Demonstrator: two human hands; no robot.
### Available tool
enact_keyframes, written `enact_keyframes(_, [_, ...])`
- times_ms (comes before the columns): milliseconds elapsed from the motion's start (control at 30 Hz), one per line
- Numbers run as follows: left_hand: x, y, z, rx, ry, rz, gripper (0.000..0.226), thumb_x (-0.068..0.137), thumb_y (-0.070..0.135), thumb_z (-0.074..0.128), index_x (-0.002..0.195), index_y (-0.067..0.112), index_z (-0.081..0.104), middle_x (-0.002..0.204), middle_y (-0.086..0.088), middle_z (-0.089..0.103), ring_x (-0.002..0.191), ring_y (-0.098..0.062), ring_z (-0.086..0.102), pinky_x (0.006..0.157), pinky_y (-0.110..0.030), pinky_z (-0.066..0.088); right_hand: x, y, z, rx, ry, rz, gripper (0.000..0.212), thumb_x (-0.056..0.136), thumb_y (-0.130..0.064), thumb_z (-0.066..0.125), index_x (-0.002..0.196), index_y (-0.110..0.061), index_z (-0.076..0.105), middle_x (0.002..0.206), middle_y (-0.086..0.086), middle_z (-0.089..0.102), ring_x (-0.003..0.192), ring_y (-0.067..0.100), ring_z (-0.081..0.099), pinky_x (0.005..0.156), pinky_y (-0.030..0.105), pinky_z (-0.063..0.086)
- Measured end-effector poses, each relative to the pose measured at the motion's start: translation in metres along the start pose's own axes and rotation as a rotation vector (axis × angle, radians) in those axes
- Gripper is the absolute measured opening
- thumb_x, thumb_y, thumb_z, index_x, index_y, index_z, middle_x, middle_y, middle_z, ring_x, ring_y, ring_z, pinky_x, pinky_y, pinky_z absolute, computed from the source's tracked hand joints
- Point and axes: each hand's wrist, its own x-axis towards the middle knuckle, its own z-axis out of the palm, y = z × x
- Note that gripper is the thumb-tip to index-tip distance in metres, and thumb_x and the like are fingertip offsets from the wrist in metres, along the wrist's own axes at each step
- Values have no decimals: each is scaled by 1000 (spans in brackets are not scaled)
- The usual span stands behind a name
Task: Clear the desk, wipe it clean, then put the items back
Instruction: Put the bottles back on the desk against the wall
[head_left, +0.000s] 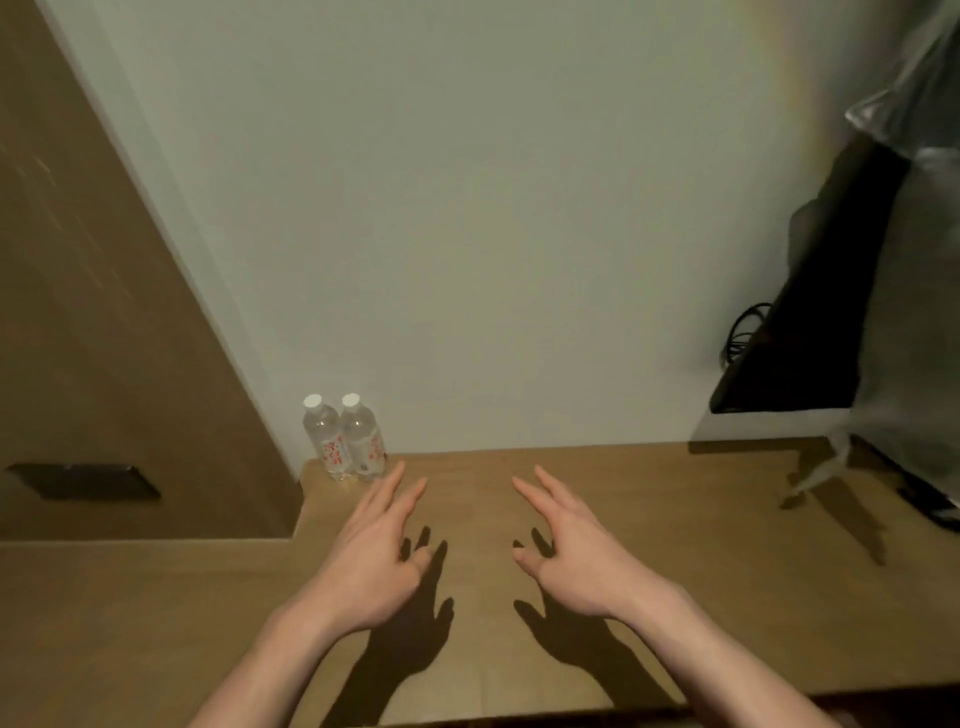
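We are hovering both empty hands, left (371, 561) and right (576, 556), fingers spread, over the tabletop (727, 597); two bottles (345, 439) are standing just beyond the left, likely next to be cleared.

bottles (345, 439) at desk's (675, 545) back-left corner (touching), monitor (810, 312) right

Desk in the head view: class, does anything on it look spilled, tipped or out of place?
Nothing stands out. Two water bottles stand upright and capped, side by side at the desk's back left corner. No spill shows.
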Motion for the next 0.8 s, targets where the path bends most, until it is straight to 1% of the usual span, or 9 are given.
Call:
enact_keyframes(67, [-13,23,19,35,9,13,82,98,41,59,163,38,11,169,16,-13,158,-13,-5,128,-36,5,-33,22,-11,2,-30,8,82,98,-40,64,159,-52,11,167,-26,-11,157,9,-8,127,45,7])
enact_keyframes(233, [-37,115,84,129,-49,154,82,98,45,58,163,39,9,170,13,-13,158,-15,-6,129,-41,4,-137,115,-41,21,14,130,81,98,-45,62,160,-51,10,168,-25,-11,157,10,-11,128,44,5])
enact_keyframes(400, [-72,201,145,111,-94,225,81,97,44,58,163,39,11,170,14,-11,158,-16,-7,129,-41,5,-224,188,-62,45,11,219,81,98,-46,62,160,-50,10,167,-25,-12,156,10,-13,128,43,8])
enact_keyframes(533, [-95,271,183,131,-183,304,81,97,43,57,163,40,9,170,14,-15,157,-13,-13,129,-42,1,-288,238,-76,51,68,286,83,97,-50,64,159,-53,9,167,-27,-14,156,8,-12,126,44,12])
enact_keyframes(667, [-100,325,198,178,-212,371,82,99,43,57,163,40,7,169,14,-17,156,-14,-16,129,-43,-1,-326,271,-106,51,136,335,83,96,-50,64,160,-51,11,168,-24,-12,157,11,-8,126,44,16])
enact_keyframes(800, [-83,359,218,238,-229,415,84,98,48,59,163,40,6,169,13,-17,157,-16,-14,129,-45,1,-353,305,-131,78,207,374,83,96,-50,64,160,-50,11,168,-24,-10,157,11,-6,126,45,19])
